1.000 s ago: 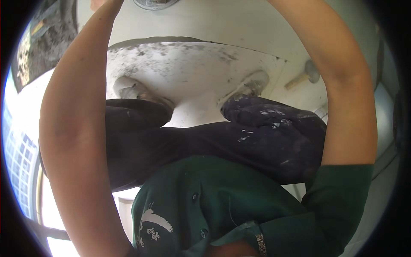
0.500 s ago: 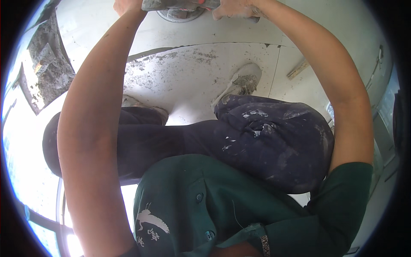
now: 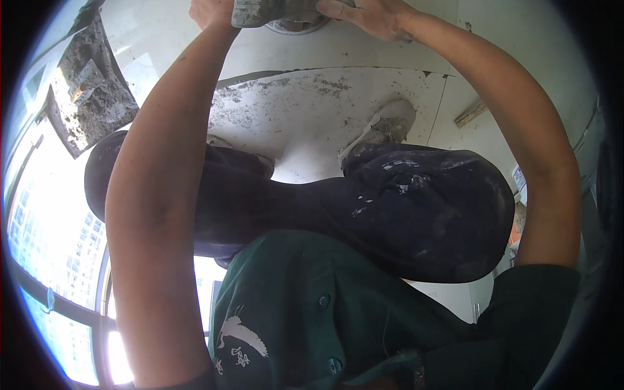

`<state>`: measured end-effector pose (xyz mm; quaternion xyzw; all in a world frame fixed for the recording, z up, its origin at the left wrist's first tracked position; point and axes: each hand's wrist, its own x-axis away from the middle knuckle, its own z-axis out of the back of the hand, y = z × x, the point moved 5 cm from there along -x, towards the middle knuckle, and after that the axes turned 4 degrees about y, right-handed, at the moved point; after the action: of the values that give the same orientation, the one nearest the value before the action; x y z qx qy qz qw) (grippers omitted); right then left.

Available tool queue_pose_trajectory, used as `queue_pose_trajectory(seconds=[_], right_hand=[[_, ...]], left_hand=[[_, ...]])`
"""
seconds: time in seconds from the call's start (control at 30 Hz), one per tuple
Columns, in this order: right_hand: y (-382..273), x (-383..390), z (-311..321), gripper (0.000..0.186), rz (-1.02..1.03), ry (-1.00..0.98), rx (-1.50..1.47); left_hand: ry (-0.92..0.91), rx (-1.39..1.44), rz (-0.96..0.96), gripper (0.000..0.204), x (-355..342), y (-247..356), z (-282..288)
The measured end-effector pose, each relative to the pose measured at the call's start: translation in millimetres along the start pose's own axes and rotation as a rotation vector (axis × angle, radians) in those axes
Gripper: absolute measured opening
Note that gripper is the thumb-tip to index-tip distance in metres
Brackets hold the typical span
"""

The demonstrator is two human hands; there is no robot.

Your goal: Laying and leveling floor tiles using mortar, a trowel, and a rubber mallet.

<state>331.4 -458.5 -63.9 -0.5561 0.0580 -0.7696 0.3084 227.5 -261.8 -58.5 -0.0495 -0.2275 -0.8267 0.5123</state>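
Note:
Both my arms reach far forward over my bent knees to the top edge of the view. My left hand and my right hand grip the two ends of a grey, mortar-crusted block-shaped tool. Just behind the tool lies a round grey floor fitting, partly hidden by it. I squat on a pale floor tile smeared with grey mortar specks. My dusty shoes and dark paint-spattered trousers fill the middle of the view.
A patch of rough grey mortar lies at the upper left beside the white floor. A wooden offcut rests on the tiles to the right. Bright windows run along the left side. My green shirt covers the lower view.
The view has tipped forward, so both hands and the grey tool they hold have come into sight at the top. The mortar patch at the left is now visible.

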Motion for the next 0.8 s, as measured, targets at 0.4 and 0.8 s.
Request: queue_pose_trajectory(seconds=[0.4, 0.8], right_hand=[[-4, -4, -3, 0.084, 0.007, -0.047, 0.087], [8, -11, -7, 0.094, 0.079, 0.184, 0.154]], left_hand=[[-0.002, -0.046, -0.107, 0.033, -13, -13, -13], [-0.012, -0.076, -0.040, 0.040, -15, -17, -16]])
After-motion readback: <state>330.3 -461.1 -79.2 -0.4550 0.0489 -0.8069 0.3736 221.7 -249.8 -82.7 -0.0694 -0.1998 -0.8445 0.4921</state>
